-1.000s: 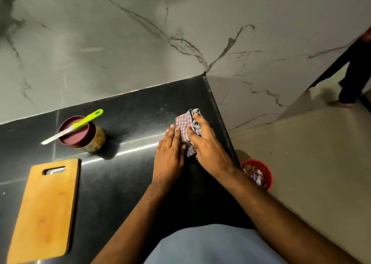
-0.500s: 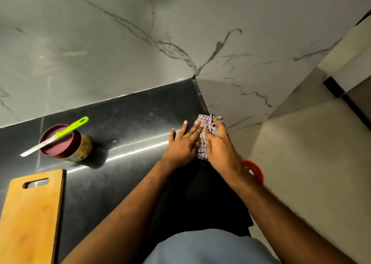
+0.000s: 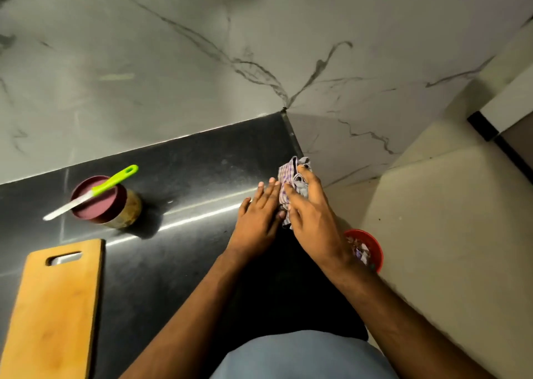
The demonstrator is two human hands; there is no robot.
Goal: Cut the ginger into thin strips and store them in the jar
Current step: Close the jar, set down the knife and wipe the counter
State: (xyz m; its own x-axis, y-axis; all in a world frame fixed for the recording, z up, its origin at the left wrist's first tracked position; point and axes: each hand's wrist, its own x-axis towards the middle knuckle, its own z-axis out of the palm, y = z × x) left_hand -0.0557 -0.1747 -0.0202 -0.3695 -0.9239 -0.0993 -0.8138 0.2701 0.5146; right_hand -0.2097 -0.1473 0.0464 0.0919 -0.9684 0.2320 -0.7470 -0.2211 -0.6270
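A grey marble wall (image 3: 173,61) with dark veins is seen across the top of the view, and a pale floor (image 3: 447,234) is seen at the right. A black bench (image 3: 178,249) runs below the wall and ends at a corner on the right. A wooden cutting board (image 3: 54,306) with a handle slot is laid flat at the bench's lower left. The jar (image 3: 108,202) is stood upright behind the board, near the wall, capped by a maroon lid (image 3: 96,199); yellowish contents are glimpsed through its side, though whether they are ginger cannot be told. A knife (image 3: 92,191) with a green handle and white blade is laid across the lid, its blade tip reaching out past the jar to the left. A red bowl (image 3: 367,249) holding scraps is seen on the floor beside the bench's end. A checked cloth (image 3: 291,179) is bunched at the bench's right edge. The left hand (image 3: 259,214) is laid flat, fingers straight, touching the cloth. The cloth is held in the grip of the right hand (image 3: 311,217), whose fingers are curled over it.
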